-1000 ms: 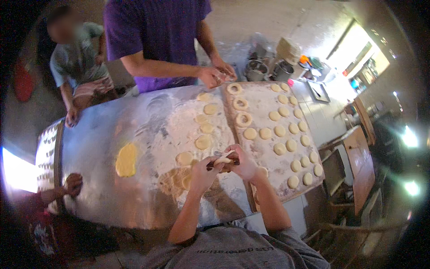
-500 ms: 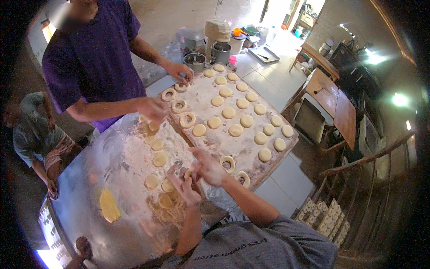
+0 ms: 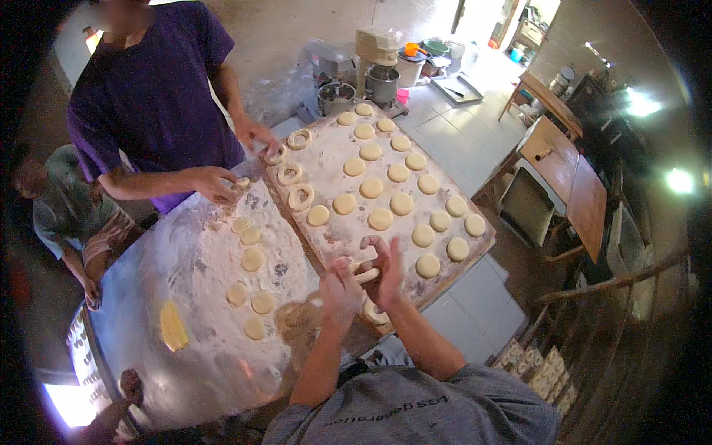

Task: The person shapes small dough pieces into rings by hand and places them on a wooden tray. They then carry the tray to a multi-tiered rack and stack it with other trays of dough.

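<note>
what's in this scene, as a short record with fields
left hand: at a pale dough piece, grip unclear
right hand: at the same piece, fingers curved
board: floured, bearing dough rounds and dough rings
table: metal, partly floured, bearing more dough rounds and a flat yellow piece
purple-shirted co-worker: one hand by the dough rings, the other at a small dough bit

Hands [image 3: 339,295] hold dough piece [image 3: 366,275] near floured board [image 3: 326,176].

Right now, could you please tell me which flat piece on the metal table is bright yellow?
The elongated slab, lying alone left of the dough rounds; its stronger yellow and longer shape set it apart from those pale, rounder pieces.
</note>
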A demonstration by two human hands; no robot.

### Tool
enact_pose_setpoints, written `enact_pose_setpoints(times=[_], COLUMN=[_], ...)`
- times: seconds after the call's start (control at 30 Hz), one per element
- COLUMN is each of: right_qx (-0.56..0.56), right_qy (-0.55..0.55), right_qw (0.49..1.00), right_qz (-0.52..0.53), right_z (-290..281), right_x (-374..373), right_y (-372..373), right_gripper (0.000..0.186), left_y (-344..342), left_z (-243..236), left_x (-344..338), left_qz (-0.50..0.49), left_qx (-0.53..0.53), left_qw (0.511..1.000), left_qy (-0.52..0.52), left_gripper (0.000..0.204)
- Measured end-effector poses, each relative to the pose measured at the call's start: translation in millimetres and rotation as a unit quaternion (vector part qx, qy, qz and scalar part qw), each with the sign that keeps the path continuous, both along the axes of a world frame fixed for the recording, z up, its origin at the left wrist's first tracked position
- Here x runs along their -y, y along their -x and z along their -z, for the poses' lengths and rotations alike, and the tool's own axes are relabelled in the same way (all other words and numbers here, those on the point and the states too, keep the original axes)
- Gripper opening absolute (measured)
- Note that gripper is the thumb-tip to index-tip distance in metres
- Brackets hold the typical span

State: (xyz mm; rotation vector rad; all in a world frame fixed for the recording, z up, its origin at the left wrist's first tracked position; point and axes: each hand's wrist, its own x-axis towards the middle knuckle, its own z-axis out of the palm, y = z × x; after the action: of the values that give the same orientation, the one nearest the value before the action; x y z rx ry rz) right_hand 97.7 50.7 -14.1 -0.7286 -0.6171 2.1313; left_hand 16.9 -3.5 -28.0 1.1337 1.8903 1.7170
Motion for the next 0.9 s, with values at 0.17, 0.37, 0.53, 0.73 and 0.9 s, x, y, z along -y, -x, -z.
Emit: enact_pose_setpoints(times=[0.17,0.37,0.53,0.73,0.9], right_qx=[0.059,-0.108,0.105,0.146,0.454], right_qy=[-0.185,0.006,-0.259,-0.315,-0.291], right_qw=[0.975,0.993,0.954,0.925,0.819], right_qz=[-0.106,-0.052,-0.110,-0.158,-0.195], right_z=[2.8,-2.8,25.2,31.6,5.2], right_x=[-28.5,-48.2,-71.0,-89.1,-100.8], right_y=[-48.4,-84.0,-92.4,-95.1,-75.4], right_gripper=[0.066,0.074,0.066,0.062,0.074], left_y=[-24.5,-59.7,-75.4,-83.3,-61.9], left_z=[-13.0,-14.7,-8.7,9.1,25.6], left_x=[-19.5,-46.6,-58.5,-65.6,-91.0], left_qz=[0.024,0.050,0.044,0.021,-0.068], left_qx=[-0.080,-0.028,-0.055,-0.089,-0.171], left_qw=[0.993,0.992,0.987,0.983,0.941], left_qy=[0.084,0.108,0.143,0.158,0.283], left_gripper=[0.030,0.034,0.039,0.041,0.053])
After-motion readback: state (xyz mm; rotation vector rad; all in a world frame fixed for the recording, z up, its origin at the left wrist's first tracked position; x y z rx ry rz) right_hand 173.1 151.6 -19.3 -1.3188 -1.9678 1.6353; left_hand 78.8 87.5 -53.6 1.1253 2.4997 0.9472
